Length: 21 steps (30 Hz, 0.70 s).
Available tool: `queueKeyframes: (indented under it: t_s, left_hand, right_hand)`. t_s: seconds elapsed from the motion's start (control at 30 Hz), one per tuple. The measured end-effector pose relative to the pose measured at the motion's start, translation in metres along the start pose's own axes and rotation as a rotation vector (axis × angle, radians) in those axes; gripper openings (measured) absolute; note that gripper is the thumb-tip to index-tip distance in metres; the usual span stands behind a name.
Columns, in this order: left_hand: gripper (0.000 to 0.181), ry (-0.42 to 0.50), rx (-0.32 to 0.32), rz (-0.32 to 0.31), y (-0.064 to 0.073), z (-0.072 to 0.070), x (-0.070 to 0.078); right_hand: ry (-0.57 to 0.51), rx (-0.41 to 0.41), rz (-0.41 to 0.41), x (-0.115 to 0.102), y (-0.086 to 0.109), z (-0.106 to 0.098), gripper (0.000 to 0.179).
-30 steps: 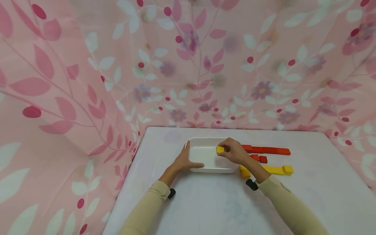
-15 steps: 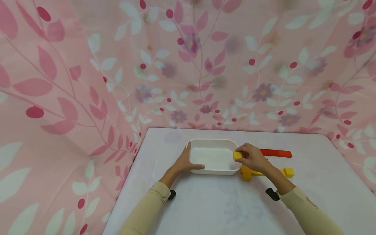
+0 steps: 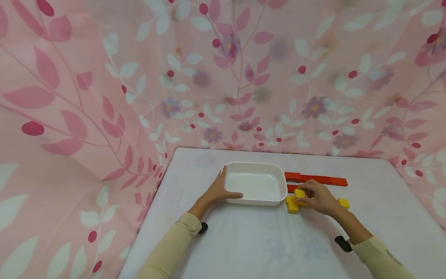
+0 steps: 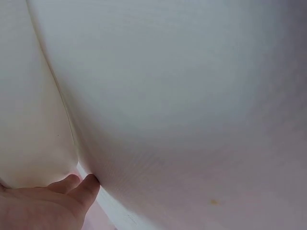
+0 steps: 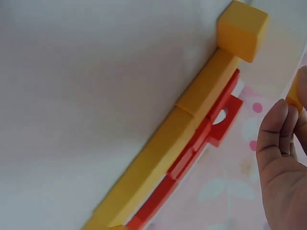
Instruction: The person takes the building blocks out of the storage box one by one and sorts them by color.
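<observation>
My left hand (image 3: 216, 190) is spread in an L at the left end of a white rectangular tray (image 3: 258, 202). Its thumb lies along the front rim and its fingers lie along the left side. In the left wrist view its fingertips touch the pale wall. My right hand (image 3: 321, 198) pinches a small yellow block (image 3: 299, 193) between thumb and fingers, right of the tray. This block overlaps a row of yellow pieces in the head view. A yellow cube (image 5: 242, 31) sits at one end of the yellow bars (image 5: 148, 153).
Red bars (image 3: 324, 180) lie in a line behind the yellow pieces, close to the tray's right side. A red piece with a round hole (image 5: 229, 119) is beside them. Another yellow block (image 3: 343, 203) is at the row's right end. A white cloth (image 3: 265, 248) covers the table.
My right hand has moved right with the yellow block, from over the tray, past its right rim, to above the yellow pieces. My left hand has stayed at the tray.
</observation>
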<state>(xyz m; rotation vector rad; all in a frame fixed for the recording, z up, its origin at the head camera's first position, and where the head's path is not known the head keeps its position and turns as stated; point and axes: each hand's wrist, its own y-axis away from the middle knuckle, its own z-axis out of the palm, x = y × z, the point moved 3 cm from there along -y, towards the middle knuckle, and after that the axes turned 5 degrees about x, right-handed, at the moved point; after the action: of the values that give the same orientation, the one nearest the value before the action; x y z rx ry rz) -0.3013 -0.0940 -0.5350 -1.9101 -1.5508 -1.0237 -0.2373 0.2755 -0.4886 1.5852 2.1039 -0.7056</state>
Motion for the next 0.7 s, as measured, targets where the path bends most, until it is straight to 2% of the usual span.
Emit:
queueKeyframes:
  t_s: [0.13, 0.43, 0.7]
  left_hand:
    - [0.140, -0.002, -0.007, -0.002, -0.001, 0.001, 0.000]
    - [0.139, -0.014, 0.000, 0.010, -0.002, 0.000, -0.001]
    - [0.139, -0.006, -0.004, 0.011, -0.001, 0.000, 0.001]
  right_hand:
    - [0.018, -0.036, 0.044, 0.010, 0.008, -0.001, 0.034]
    - [-0.006, -0.137, 0.081, 0.022, 0.016, 0.006, 0.034]
    - [-0.027, -0.170, 0.107, 0.025, 0.020, 0.017, 0.035]
